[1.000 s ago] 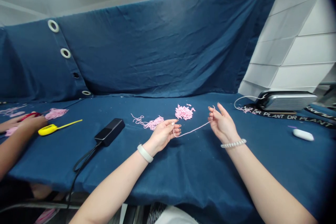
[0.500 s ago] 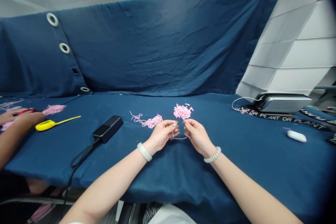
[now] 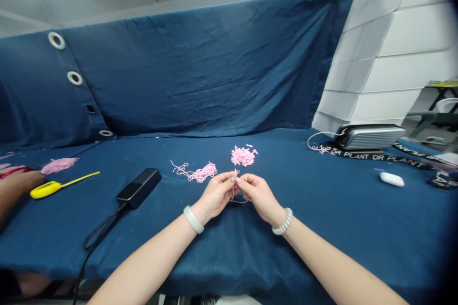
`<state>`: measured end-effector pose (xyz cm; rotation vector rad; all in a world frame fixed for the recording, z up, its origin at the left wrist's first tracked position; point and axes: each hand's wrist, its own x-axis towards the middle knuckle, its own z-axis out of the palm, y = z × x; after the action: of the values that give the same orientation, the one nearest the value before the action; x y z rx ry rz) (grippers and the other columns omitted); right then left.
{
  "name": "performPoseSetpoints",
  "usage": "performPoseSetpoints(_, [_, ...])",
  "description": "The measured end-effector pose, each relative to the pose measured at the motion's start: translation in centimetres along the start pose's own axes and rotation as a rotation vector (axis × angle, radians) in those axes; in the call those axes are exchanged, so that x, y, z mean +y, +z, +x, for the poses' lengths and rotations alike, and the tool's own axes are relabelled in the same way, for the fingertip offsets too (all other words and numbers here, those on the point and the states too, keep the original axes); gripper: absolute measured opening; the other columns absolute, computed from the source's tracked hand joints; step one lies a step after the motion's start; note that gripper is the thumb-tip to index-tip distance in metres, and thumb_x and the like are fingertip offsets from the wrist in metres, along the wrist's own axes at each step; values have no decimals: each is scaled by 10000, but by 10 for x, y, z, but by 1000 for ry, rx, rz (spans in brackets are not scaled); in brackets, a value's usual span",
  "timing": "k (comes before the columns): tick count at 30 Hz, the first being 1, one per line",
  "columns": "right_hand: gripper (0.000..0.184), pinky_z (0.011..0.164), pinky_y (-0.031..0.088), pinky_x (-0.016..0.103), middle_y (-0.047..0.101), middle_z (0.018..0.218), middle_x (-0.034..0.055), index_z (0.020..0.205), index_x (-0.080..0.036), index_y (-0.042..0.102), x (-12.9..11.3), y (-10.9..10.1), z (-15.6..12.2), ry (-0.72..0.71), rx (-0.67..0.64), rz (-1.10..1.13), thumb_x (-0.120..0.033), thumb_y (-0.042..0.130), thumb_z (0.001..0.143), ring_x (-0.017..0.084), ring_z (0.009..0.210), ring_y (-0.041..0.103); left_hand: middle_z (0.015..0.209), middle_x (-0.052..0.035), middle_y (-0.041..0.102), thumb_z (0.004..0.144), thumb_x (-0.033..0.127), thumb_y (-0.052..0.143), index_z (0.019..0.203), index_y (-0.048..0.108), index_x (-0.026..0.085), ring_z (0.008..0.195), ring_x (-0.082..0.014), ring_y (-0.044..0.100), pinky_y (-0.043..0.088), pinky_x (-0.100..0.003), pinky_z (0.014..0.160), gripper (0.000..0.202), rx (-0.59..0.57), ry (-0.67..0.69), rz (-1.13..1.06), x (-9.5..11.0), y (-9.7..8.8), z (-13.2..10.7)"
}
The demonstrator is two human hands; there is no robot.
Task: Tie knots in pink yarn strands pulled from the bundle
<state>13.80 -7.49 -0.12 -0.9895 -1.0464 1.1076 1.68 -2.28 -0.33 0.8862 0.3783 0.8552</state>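
My left hand and my right hand meet above the near part of the table, fingertips pinched together. Between them runs a thin pink cord, which hangs in a small loop below the fingers, and a short end of it pokes up at the left fingertips. Both hands are closed on this cord; the exact spot where they hold it is partly hidden by the fingers. Just beyond them lies a heap of small pink cord pieces. To the left of the heap is a loose bundle of longer pink cords.
A black power adapter with its cable and a yellow tape measure lie at left, near another person's hand with red-handled scissors. At right are a silver ribbed device, a lettered black strap and a white case.
My hands have come together, the gap between their fingertips closing on the cord. The camera view has shifted slightly, so the table items appear further left.
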Motion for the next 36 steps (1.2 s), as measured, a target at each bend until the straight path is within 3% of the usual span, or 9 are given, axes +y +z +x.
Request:
performPoseSetpoints(6, [364,442,150,224,352,485,-77,583,-149,485,-2,-1,-1,42,-41,25,-435,694,666,35,435,246,738,-34,658,676,199,745,869,686,111,708,-102,604,468,-259,750,220,-106,-37,-4,2,-1,0])
performPoseSetpoints(12, [399,439,154,217,429,532,-54,566,-152,452,-2,-5,-1,111,-123,31,-443,715,638,31,441,266,681,-7,625,643,207,767,707,661,120,686,-101,590,475,-274,744,151,-157,-95,-19,2,-2,-3])
performPoseSetpoints(17, [403,429,171,212,399,515,-66,603,-161,456,0,-2,0,55,-52,-42,-492,680,658,34,431,253,686,7,597,665,206,749,708,618,130,685,-102,578,473,-271,710,157,-121,-79,-33,2,-1,-2])
performPoseSetpoints(27, [304,434,234,205,405,514,-67,825,-152,558,7,0,3,-17,14,-119,-440,603,739,57,447,317,721,18,583,665,241,750,714,558,158,687,-92,550,417,-237,680,216,-4,11,-29,14,2,-2])
performPoseSetpoints(30, [330,433,256,199,427,497,-71,924,-158,540,10,0,5,12,2,-145,-427,598,740,66,441,346,771,12,598,637,234,768,713,565,157,709,-96,554,410,-234,681,231,24,35,-29,16,-1,-1])
performPoseSetpoints(36, [312,404,239,194,433,546,-69,824,-195,453,11,0,3,122,-80,-175,-504,489,799,60,411,321,822,-2,627,641,242,765,755,585,161,803,-125,588,430,-246,728,228,78,62,-43,20,-3,1])
